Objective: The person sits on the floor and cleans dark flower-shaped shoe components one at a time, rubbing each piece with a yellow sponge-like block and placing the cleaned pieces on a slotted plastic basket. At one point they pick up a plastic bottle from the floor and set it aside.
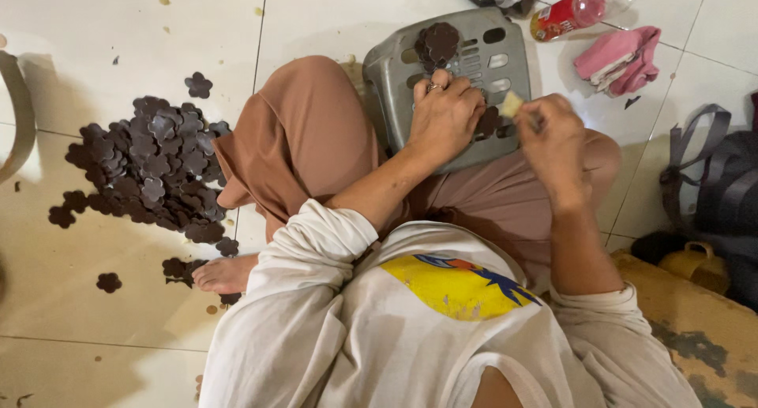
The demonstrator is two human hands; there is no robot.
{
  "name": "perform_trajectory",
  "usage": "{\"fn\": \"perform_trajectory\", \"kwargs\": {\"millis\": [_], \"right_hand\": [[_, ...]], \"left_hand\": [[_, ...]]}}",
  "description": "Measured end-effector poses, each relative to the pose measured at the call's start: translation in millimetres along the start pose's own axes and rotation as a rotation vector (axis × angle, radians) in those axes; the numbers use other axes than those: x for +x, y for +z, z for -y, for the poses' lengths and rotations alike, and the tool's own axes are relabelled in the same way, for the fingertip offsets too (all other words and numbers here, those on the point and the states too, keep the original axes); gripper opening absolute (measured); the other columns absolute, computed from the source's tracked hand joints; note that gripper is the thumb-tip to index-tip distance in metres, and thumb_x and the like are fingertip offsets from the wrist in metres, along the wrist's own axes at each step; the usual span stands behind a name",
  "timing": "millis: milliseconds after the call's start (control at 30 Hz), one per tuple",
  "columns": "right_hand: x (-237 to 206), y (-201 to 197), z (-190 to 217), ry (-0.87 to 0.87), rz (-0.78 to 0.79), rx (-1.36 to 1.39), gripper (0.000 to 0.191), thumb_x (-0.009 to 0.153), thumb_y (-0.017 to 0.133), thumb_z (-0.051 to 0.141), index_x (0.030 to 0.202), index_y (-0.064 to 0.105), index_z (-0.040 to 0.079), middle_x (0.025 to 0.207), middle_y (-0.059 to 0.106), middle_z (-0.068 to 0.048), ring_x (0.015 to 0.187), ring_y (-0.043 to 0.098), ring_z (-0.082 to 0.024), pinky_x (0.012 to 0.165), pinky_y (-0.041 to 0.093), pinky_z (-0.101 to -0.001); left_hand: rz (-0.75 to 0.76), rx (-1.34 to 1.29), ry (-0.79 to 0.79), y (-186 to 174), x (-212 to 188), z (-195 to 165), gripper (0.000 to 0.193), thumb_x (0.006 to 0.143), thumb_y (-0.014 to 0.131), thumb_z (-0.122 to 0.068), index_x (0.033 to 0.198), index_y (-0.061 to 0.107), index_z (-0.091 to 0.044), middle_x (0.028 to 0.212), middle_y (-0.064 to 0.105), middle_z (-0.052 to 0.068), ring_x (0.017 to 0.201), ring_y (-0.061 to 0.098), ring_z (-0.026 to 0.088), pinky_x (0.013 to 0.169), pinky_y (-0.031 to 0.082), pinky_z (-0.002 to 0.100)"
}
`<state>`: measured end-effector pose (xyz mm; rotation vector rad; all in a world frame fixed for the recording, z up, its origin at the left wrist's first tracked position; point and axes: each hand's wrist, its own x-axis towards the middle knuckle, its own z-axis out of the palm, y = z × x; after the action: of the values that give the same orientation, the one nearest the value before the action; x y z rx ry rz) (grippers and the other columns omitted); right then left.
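both forearms reach forward over the crossed legs, sleeves pushed up. the left hand (444, 117) is curled, knuckles up, fingers pinched; the right hand (555, 142) is closed in a loose fist, close beside it.

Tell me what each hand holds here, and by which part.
Left hand pinches a dark flower-shaped piece by its edge. Right hand grips a small pale block by its lower end.
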<state>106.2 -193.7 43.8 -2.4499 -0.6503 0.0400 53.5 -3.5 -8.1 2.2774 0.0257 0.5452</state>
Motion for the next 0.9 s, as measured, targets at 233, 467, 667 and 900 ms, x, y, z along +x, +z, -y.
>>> {"fn": "perform_trajectory", "kwargs": {"millis": [233, 467, 667, 900], "right_hand": [[-3.6, 23.9, 16.5, -0.175, -0.026, -0.016, 0.014, 0.095, 0.077, 0.002, 0.107, 0.07, -0.002, 0.108, 0.069, -0.018, 0.095, 0.07, -0.033, 0.081, 0.058, -0.0403], [3.9, -12.3, 9.2, -0.039, 0.13, -0.001, 0.01, 0.095, 0.075, 0.003, 0.104, 0.071, 0.0, 0.102, 0.069, -0.017, 0.09, 0.07, -0.033, 0.079, 0.057, -0.0397], [-9.5, 34.7, 14.4, -0.165, -0.043, -0.168, 0.01, 0.094, 0.077, 0.003, 0.099, 0.069, -0.001, 0.1, 0.069, -0.017, 0.089, 0.069, -0.038, 0.08, 0.055, -0.0452], [-8.0, -4.6, 0.7, 0.165, 0.13, -0.002, 0.006, 0.094, 0.07, 0.006, 0.099, 0.07, 0.004, 0.092, 0.071, -0.013, 0.081, 0.072, -0.033, 0.074, 0.056, -0.0429]], "left_hand": [[0.009, 0.038, -0.004, 1.0, -0.8, -0.7, 0.005, 0.082, 0.073, -0.016, 0.083, 0.072, -0.011, 0.094, 0.068, 0.005, 0.1, 0.057, 0.029, 0.089, 0.038, 0.047], [-0.023, 0.065, 0.013, 0.8, 0.3, -0.7, 0.005, 0.082, 0.071, -0.017, 0.081, 0.07, -0.012, 0.092, 0.067, 0.004, 0.097, 0.058, 0.029, 0.087, 0.038, 0.047], [-0.038, 0.057, 0.013, 2.5, -1.1, -0.2, 0.006, 0.082, 0.071, -0.017, 0.082, 0.069, -0.012, 0.09, 0.066, 0.004, 0.095, 0.058, 0.029, 0.087, 0.038, 0.047], [-0.06, 0.07, 0.029, 4.4, -1.6, 0.5, 0.007, 0.081, 0.072, -0.017, 0.081, 0.067, -0.011, 0.09, 0.065, 0.004, 0.094, 0.058, 0.03, 0.088, 0.039, 0.047]]}}
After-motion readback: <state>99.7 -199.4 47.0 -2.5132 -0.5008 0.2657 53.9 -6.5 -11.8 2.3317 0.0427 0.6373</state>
